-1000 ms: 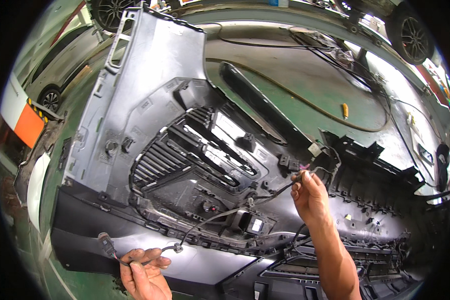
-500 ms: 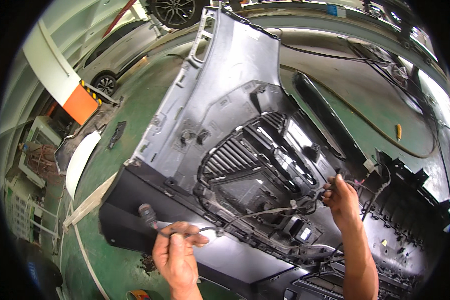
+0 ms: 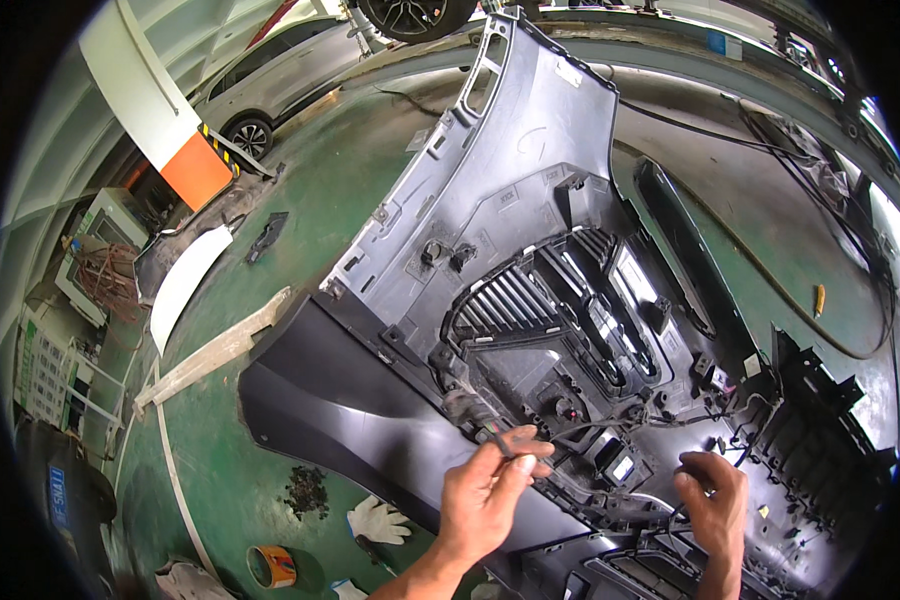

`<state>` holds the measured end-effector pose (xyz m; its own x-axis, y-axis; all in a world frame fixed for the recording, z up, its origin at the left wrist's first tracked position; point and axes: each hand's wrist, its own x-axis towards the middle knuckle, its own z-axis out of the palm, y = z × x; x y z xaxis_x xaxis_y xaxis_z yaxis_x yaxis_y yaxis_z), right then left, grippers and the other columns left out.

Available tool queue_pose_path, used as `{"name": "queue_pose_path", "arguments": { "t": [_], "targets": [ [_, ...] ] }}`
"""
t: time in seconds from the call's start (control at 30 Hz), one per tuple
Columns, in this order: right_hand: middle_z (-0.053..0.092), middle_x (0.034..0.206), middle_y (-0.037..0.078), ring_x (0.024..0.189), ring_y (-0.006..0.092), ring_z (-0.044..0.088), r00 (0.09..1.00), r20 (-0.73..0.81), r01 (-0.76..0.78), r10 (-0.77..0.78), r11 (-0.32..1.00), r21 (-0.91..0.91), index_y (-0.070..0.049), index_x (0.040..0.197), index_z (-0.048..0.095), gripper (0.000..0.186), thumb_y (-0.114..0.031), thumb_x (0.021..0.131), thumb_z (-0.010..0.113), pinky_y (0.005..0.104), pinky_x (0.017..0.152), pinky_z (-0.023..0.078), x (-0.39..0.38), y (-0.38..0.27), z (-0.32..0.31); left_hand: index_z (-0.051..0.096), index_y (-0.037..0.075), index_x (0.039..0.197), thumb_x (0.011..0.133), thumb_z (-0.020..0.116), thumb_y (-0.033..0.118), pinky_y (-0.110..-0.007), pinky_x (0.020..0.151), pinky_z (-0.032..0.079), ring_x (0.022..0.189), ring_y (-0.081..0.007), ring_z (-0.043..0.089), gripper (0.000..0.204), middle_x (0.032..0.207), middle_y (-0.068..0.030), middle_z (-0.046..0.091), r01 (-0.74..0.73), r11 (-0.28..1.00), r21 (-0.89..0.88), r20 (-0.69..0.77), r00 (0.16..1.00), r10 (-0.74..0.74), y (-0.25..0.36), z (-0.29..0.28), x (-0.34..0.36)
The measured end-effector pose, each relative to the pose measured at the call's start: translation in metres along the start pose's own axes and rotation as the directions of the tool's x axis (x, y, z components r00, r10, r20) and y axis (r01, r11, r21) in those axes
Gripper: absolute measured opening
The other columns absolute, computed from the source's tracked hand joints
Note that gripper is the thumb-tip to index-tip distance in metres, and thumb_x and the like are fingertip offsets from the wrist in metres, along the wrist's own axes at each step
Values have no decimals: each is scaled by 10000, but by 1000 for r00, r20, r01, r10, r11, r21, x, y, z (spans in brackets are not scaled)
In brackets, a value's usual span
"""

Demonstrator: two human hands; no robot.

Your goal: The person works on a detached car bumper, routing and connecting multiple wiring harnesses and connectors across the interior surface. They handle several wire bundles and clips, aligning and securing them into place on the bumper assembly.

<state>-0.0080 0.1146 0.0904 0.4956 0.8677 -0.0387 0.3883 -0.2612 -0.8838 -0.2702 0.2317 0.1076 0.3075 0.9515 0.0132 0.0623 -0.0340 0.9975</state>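
Observation:
The car bumper cover [image 3: 560, 130] lies inner side up, with a slatted black grille [image 3: 515, 305] in its middle. My left hand [image 3: 485, 500] pinches a dark wiring harness [image 3: 498, 440] between thumb and fingers above the lower part of the cover. A blurred dark plug [image 3: 462, 403] at the harness end points away from me, past the fingertips. More of the cable runs right across the cover below the grille. My right hand [image 3: 712, 495] is curled over the cover's right part, its fingers bent inward. What it holds, if anything, is hidden.
A black ribbed bumper part [image 3: 820, 400] lies at the right. On the green floor are a work glove [image 3: 378, 522], an orange-rimmed tin [image 3: 271, 567], a wooden strip [image 3: 215, 350] and a white panel [image 3: 185, 285]. A hose [image 3: 770, 275] curves behind; a car [image 3: 275, 80] stands far left.
My left hand has moved right, carrying the plug end of the harness toward the grille. My right hand has come lower and nearer. The whole view has shifted, showing more floor at left.

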Motion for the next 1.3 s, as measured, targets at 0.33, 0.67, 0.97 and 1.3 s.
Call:
{"name": "queue_pose_path", "arguments": {
  "t": [0.33, 0.67, 0.97, 1.3],
  "targets": [
    [722, 1055, 172, 927, 256, 713, 950, 186, 201, -249, 949, 242, 46, 1287, 628, 449, -187, 925, 755, 371, 847, 563, 29, -57, 79, 672, -4, 1259, 1005, 644, 70, -281, 713, 578, 824, -134, 732, 266, 975, -93, 773, 3, 964, 265, 35, 999, -13, -20, 8, -1],
    [753, 1013, 207, 934, 256, 750, 973, 141, 127, -181, 936, 328, 75, 1292, 601, 476, -186, 928, 764, 352, 844, 585, 33, -95, 117, 712, -18, 1138, 916, 731, 2, -307, 692, 573, 775, -170, 742, 224, 865, -147, 759, -206, 887, 413, -79, 962, 260, -27, 14, -4],
    [750, 1022, 167, 894, 181, 711, 970, 138, 133, -198, 916, 380, 71, 1244, 627, 371, -138, 948, 709, 314, 812, 569, 64, -116, 132, 672, 15, 1161, 916, 739, 109, -381, 681, 562, 805, -289, 718, 271, 997, -163, 715, -289, 833, 471, -63, 931, 358, -2, -9, -12],
    [711, 950, 110, 775, 135, 639, 938, 320, -117, -134, 746, 655, 47, 1144, 624, 257, -172, 1010, 617, 275, 755, 536, 151, -174, 169, 634, -1, 1183, 1025, 608, 278, -311, 821, 527, 945, -203, 668, 322, 992, -96, 669, -501, 862, 70, -829, 451, 330, 32, -214, 21]
  ]
}}
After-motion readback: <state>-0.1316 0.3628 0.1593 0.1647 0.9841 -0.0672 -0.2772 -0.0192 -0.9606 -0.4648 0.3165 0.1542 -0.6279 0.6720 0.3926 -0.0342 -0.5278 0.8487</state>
